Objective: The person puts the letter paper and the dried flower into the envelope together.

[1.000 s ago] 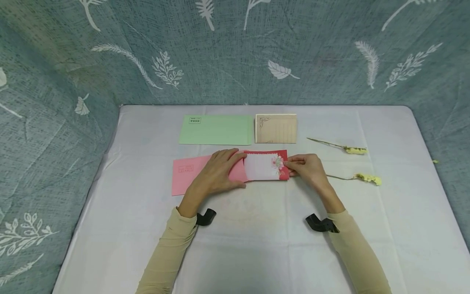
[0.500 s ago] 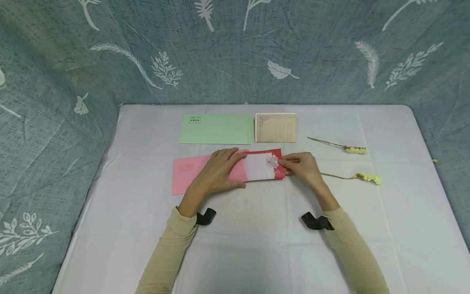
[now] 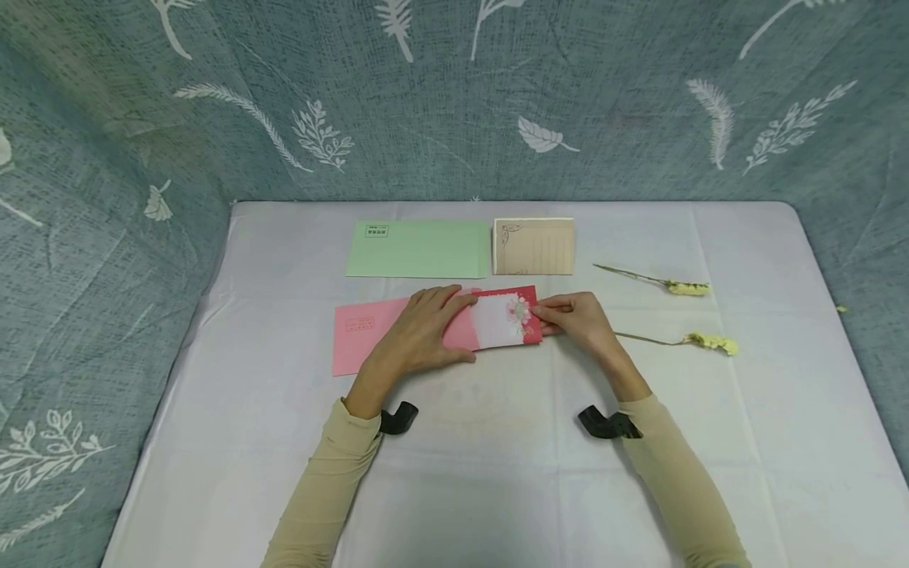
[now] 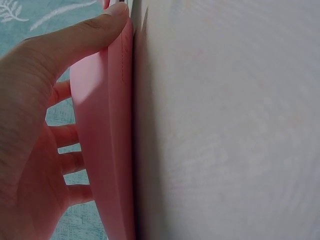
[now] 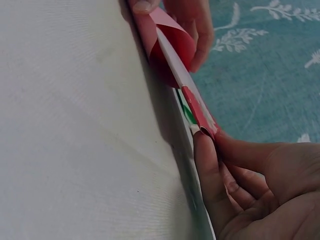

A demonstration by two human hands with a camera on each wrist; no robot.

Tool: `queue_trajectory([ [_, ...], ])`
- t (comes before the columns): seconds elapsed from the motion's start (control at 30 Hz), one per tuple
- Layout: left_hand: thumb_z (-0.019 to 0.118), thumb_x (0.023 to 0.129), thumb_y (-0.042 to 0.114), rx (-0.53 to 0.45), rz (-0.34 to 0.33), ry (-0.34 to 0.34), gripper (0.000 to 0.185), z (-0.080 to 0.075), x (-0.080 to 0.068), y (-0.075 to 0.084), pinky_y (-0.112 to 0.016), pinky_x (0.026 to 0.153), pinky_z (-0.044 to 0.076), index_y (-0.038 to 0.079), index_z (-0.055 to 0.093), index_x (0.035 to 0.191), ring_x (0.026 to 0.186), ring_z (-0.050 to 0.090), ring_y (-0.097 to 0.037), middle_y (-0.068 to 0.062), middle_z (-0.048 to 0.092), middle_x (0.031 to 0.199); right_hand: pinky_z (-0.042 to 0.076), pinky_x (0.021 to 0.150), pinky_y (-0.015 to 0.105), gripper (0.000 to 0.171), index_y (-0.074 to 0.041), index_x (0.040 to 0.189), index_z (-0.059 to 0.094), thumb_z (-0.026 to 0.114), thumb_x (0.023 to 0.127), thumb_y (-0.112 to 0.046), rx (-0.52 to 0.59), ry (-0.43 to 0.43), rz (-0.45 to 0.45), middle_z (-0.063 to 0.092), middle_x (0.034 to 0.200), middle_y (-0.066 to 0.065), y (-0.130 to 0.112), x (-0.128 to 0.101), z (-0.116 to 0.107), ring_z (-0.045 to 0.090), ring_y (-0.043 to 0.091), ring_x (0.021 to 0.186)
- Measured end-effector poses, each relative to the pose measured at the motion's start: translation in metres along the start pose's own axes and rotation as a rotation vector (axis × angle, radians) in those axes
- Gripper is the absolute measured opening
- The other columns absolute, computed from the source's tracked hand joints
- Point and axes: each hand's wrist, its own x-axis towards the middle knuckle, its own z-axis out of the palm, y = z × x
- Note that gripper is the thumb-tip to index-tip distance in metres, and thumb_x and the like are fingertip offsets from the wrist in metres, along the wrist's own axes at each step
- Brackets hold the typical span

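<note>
The right hand (image 3: pixel 577 322) has the red floral card (image 3: pixel 506 322) pinched by its right edge, thumb and fingers closed on the paper; the right wrist view shows that pinch (image 5: pixel 207 131) clearly, with the card running away from the fingertips into the mouth of the pink envelope (image 3: pixel 369 330). The card's left part is tucked inside that mouth, its white panel and flower print sticking out to the right. The left hand (image 3: pixel 419 335) is over the envelope's open end, thumb curled along the near edge and fingers spread across the top; from the left wrist view the thumb (image 4: pixel 95 30) lies on one side of the pink paper (image 4: pixel 107 140) and the fingers on the other, so it is gripping the envelope and holding its mouth bowed open. The envelope lies flat on the white tablecloth (image 3: pixel 497 473), near the middle of the table.

Behind the hands lie a green envelope (image 3: pixel 417 249) and, just beside it on the right, a beige lined card (image 3: pixel 533 247). Off to the right are two dried yellow flower sprigs (image 3: pixel 687 289), one behind the other (image 3: pixel 713 344), well apart from the card. A teal leaf-print cloth (image 3: pixel 454 102) hangs behind the table.
</note>
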Motion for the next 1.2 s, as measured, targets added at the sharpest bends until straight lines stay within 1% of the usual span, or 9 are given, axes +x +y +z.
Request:
queue_trajectory([
  [0.13, 0.078, 0.076, 0.054, 0.008, -0.002, -0.001, 0.085, 0.001, 0.000, 0.001, -0.048, 0.114, 0.027, 0.017, 0.046, 0.145, 0.136, 0.037, -0.030, -0.014, 0.043, 0.147, 0.057, 0.067, 0.022, 0.034, 0.014, 0.116, 0.064, 0.065, 0.095, -0.012, 0.008, -0.009, 0.004, 0.069, 0.103, 0.027, 0.002, 0.001, 0.001, 0.070, 0.006, 0.064],
  [0.37, 0.078, 0.076, 0.053, 0.000, -0.006, 0.000, 0.085, 0.001, -0.001, 0.002, -0.049, 0.114, 0.027, 0.016, 0.046, 0.145, 0.136, 0.038, -0.031, -0.015, 0.042, 0.147, 0.058, 0.067, 0.023, 0.033, 0.014, 0.115, 0.065, 0.065, 0.095, -0.012, 0.029, -0.013, -0.015, 0.069, 0.101, 0.027, 0.003, 0.002, 0.008, 0.070, 0.007, 0.064],
  [0.63, 0.078, 0.076, 0.053, 0.010, -0.011, -0.001, 0.085, 0.003, -0.001, 0.003, -0.048, 0.114, 0.027, 0.017, 0.045, 0.146, 0.136, 0.038, -0.031, -0.014, 0.042, 0.148, 0.058, 0.068, 0.023, 0.033, 0.011, 0.114, 0.067, 0.067, 0.094, -0.014, 0.020, -0.029, -0.018, 0.072, 0.098, 0.023, 0.002, 0.003, 0.017, 0.070, 0.009, 0.065],
  [0.9, 0.078, 0.076, 0.052, 0.010, -0.005, 0.012, 0.084, 0.005, -0.001, 0.004, -0.049, 0.114, 0.027, 0.017, 0.046, 0.145, 0.135, 0.038, -0.032, -0.015, 0.042, 0.147, 0.058, 0.069, 0.025, 0.032, 0.012, 0.116, 0.066, 0.065, 0.095, -0.012, 0.014, -0.047, -0.024, 0.071, 0.098, 0.024, 0.002, 0.004, 0.024, 0.071, 0.009, 0.066],
  [1.2, 0.079, 0.075, 0.052, 0.014, 0.003, 0.024, 0.084, 0.007, -0.001, 0.004, -0.049, 0.113, 0.027, 0.017, 0.046, 0.144, 0.135, 0.039, -0.032, -0.015, 0.043, 0.147, 0.058, 0.068, 0.025, 0.029, 0.015, 0.115, 0.065, 0.064, 0.095, -0.007, 0.054, -0.070, -0.071, 0.071, 0.097, 0.026, 0.004, 0.006, 0.031, 0.070, 0.009, 0.065],
])
